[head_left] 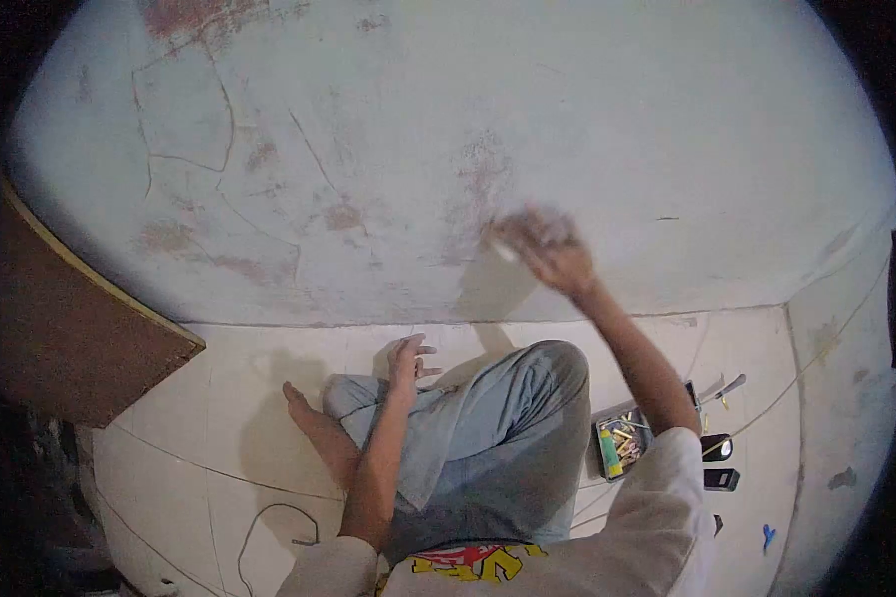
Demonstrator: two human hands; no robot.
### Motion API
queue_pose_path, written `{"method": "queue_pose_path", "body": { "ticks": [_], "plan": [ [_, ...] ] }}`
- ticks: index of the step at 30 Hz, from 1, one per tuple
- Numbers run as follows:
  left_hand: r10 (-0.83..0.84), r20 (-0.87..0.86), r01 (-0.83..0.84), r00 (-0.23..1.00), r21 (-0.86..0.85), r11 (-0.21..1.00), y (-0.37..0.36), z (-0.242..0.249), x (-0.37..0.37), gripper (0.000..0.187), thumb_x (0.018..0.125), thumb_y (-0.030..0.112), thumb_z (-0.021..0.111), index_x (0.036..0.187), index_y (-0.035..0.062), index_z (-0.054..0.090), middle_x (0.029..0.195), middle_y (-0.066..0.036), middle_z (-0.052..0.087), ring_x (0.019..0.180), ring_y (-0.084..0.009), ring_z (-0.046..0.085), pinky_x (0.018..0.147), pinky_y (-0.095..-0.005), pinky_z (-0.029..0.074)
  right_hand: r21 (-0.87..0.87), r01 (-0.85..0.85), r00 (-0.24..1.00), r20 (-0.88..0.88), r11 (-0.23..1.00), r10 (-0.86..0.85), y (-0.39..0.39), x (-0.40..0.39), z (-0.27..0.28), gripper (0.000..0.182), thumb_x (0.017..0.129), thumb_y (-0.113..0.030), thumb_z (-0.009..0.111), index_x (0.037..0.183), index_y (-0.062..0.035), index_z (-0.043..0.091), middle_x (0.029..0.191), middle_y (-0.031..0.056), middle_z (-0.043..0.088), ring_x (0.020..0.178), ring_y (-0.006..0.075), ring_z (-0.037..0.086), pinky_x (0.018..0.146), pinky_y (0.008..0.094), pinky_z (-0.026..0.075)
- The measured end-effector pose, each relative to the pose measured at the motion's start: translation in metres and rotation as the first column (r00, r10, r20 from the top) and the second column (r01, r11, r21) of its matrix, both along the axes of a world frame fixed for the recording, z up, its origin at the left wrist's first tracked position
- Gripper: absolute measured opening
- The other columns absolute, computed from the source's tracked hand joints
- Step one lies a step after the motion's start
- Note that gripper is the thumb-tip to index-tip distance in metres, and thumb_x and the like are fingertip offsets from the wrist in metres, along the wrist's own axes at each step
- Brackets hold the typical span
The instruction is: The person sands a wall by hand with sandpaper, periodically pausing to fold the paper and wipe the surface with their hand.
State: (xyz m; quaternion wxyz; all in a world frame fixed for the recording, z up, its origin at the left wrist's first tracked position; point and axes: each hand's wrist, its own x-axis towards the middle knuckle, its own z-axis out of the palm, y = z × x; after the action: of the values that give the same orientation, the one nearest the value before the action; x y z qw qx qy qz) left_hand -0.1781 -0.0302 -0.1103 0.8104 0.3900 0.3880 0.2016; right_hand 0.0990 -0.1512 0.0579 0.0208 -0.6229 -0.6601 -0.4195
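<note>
My right hand (548,244) is raised at the worn wall (647,129), blurred by motion, with its fingers bent together. A small pale piece shows at its fingertips beside a reddish-brown scuffed patch (483,179); I cannot tell what it is. Fingers apart and holding nothing, my left hand (408,360) hangs just past my bent leg, its forearm lying across the jeans (498,438). Past the right knee, partly behind my right arm, a small tray (607,473) holds several short sticks and a green-and-yellow tube (610,448).
A brown board (100,328) leans in from the left. Two black objects (719,480) lie right of the tray, with a blue item (769,537) farther out. Thin cables (244,537) run over the pale floor (199,398). The wall carries cracks and peeled patches at upper left.
</note>
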Motion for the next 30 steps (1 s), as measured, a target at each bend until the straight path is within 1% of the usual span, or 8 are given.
{"method": "queue_pose_path", "body": {
  "ticks": [1, 4, 11, 13, 18, 22, 26, 30],
  "plan": [
    [0.003, -0.009, -0.003, 1.000, 0.004, 1.000, 0.001, 0.002, 0.003, 0.042, 0.082, 0.024, 0.060, 0.112, -0.0027, 0.048, 0.091, -0.016, 0.057, 0.048, -0.0092, 0.038, 0.061, -0.0404, 0.059, 0.344, 0.000, 0.979, 0.192, 0.939, -0.070, 0.011, 0.002, 0.049, 0.049, 0.089, -0.033, 0.048, 0.137, -0.0237, 0.043, 0.144, 0.0046, 0.040, 0.137, 0.0229, 0.028, 0.114, 0.0513, 0.005],
    [0.017, -0.004, -0.017, 1.000, 0.004, 1.000, 0.001, 0.004, 0.007, 0.041, 0.082, 0.024, 0.060, 0.112, -0.0027, 0.048, 0.091, -0.016, 0.057, 0.049, -0.0093, 0.039, 0.061, -0.0406, 0.060, 0.664, 0.153, 0.988, -0.085, 0.732, -0.130, 0.013, -0.019, 0.164, 0.042, 0.092, -0.021, 0.045, 0.135, -0.0208, 0.047, 0.140, -0.0070, 0.043, 0.140, 0.0270, 0.019, 0.112, 0.0551, -0.009],
    [0.038, 0.017, -0.037, 0.999, -0.012, 0.999, 0.001, 0.000, 0.003, 0.039, 0.083, 0.023, 0.059, 0.111, -0.0027, 0.050, 0.092, -0.016, 0.057, 0.046, -0.0102, 0.038, 0.061, -0.0405, 0.060, 0.005, 0.158, 0.986, -0.063, 0.987, -0.157, -0.006, -0.021, 0.017, 0.047, 0.090, -0.025, 0.051, 0.136, -0.0198, 0.044, 0.144, 0.0050, 0.040, 0.140, 0.0244, 0.021, 0.113, 0.0554, -0.002],
    [0.021, 0.001, -0.021, 1.000, -0.018, 1.000, 0.001, -0.001, 0.002, 0.039, 0.083, 0.023, 0.059, 0.111, -0.0026, 0.051, 0.092, -0.016, 0.058, 0.046, -0.0102, 0.037, 0.061, -0.0406, 0.060, -0.083, 0.160, 0.932, 0.341, 0.984, -0.123, -0.011, -0.015, 0.019, 0.048, 0.091, -0.026, 0.049, 0.137, -0.0210, 0.042, 0.148, 0.0050, 0.032, 0.140, 0.0212, 0.021, 0.113, 0.0556, -0.001],
    [0.048, -0.029, -0.048, 0.998, -0.018, 0.999, -0.003, 0.000, -0.002, 0.037, 0.083, 0.022, 0.059, 0.110, -0.0028, 0.052, 0.091, -0.017, 0.058, 0.045, -0.0104, 0.036, 0.060, -0.0408, 0.060, 0.626, 0.214, 0.973, -0.071, 0.750, -0.218, 0.001, -0.021, 0.194, 0.046, 0.090, -0.017, 0.049, 0.136, -0.0226, 0.045, 0.135, -0.0003, 0.050, 0.141, 0.0288, 0.015, 0.111, 0.0568, -0.009],
    [0.095, 0.062, -0.094, 0.993, -0.026, 0.995, 0.001, 0.002, -0.004, 0.037, 0.083, 0.022, 0.059, 0.110, -0.0033, 0.052, 0.091, -0.018, 0.059, 0.042, -0.0108, 0.035, 0.059, -0.0417, 0.059, 0.547, 0.220, 0.975, -0.139, 0.808, -0.171, 0.010, -0.029, 0.140, 0.045, 0.088, -0.018, 0.051, 0.133, -0.0210, 0.048, 0.139, -0.0001, 0.046, 0.140, 0.0273, 0.020, 0.113, 0.0547, -0.004],
    [0.090, 0.020, -0.090, 0.996, -0.022, 0.996, -0.002, 0.003, -0.006, 0.037, 0.083, 0.023, 0.058, 0.109, -0.0029, 0.052, 0.091, -0.018, 0.059, 0.041, -0.0114, 0.038, 0.059, -0.0427, 0.059, -0.064, 0.134, 0.987, 0.093, 0.989, -0.128, -0.010, -0.046, 0.038, 0.051, 0.090, -0.019, 0.047, 0.140, -0.0221, 0.037, 0.150, 0.0042, 0.027, 0.141, 0.0225, 0.016, 0.114, 0.0544, 0.004],
    [0.044, -0.001, -0.044, 0.999, -0.015, 0.999, -0.002, 0.004, -0.008, 0.039, 0.083, 0.025, 0.059, 0.109, -0.0030, 0.052, 0.091, -0.018, 0.059, 0.041, -0.0115, 0.040, 0.059, -0.0427, 0.059, 0.235, 0.111, 0.916, 0.353, 0.966, -0.191, 0.000, -0.008, 0.088, 0.051, 0.091, -0.024, 0.046, 0.140, -0.0276, 0.037, 0.149, 0.0050, 0.029, 0.139, 0.0228, 0.022, 0.115, 0.0505, -0.002]
  ]
}}
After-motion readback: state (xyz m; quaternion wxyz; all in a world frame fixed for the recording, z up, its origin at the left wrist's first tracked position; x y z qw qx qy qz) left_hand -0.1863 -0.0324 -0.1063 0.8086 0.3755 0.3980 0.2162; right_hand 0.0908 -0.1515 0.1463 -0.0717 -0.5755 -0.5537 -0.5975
